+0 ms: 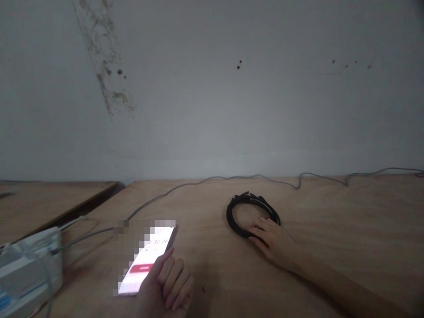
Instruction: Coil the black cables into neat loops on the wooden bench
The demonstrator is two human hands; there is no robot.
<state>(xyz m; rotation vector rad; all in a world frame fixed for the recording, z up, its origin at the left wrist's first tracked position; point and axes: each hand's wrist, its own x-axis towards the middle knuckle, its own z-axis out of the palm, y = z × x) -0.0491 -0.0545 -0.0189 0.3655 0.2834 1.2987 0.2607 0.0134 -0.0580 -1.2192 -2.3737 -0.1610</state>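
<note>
A hard white box (pixel 36 276) sits far left, then a glossy, glowing phone (pixel 155 247) on the wood-grained table (pixel 205 212), its long axis slanting away and rightward. My left hand (pixel 167 282) is curled in a loose fist, thumb overlapping the screen. Farther right, my right hand (pixel 270 240) rests on a flat, round coil of black cable (pixel 233 221); whether it grips I cannot tell

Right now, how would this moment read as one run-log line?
Left hand: fingers curled, thumb by lit phone | Right hand: fingers on coiled black cable | Both items: apart, on wooden table
</note>
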